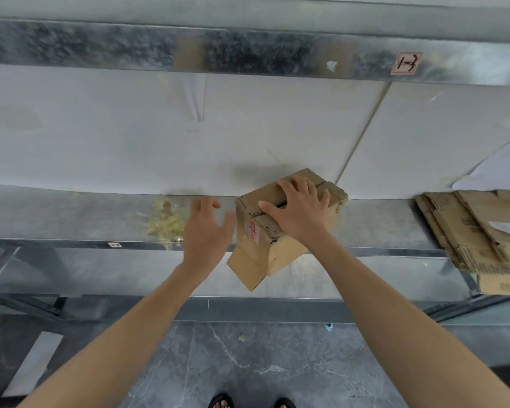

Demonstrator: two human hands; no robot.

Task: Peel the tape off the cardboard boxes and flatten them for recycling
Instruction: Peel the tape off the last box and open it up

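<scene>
Head view looks down both bare forearms to a cardboard box (265,245) that sits slanted on the near lip of a metal shelf (71,213), one corner pointing toward the person. Its lower flap hangs past the shelf edge into the gap below. The right hand (298,210) lies flat on the box's top with fingers spread wide and only slightly bent. The thumb reaches left along the torn centre seam and the fingertips reach toward the far edge; it presses rather than grips. The left hand (206,228) hovers just left of the box, blurred, with palm down, fingers loose and apart, and nothing in it. Its thumb is close to the box's left face, which carries a red-and-white label, but whether they touch cannot be told. Both arms are stretched forward, nearly straight. Left of the left hand, a crumpled wad of yellowish tape (165,222) rests on the shelf lip. Far right, a stack of flattened cardboard (483,231) overhangs the same edge, well apart from the box. Behind the box a white board (130,136) covers the shelf back to a grey beam (100,48) with a handwritten tag (406,63). Bare shelf lies between the box and the stack. On the marbled floor (248,363) below, sandalled toes (223,401) show.
</scene>
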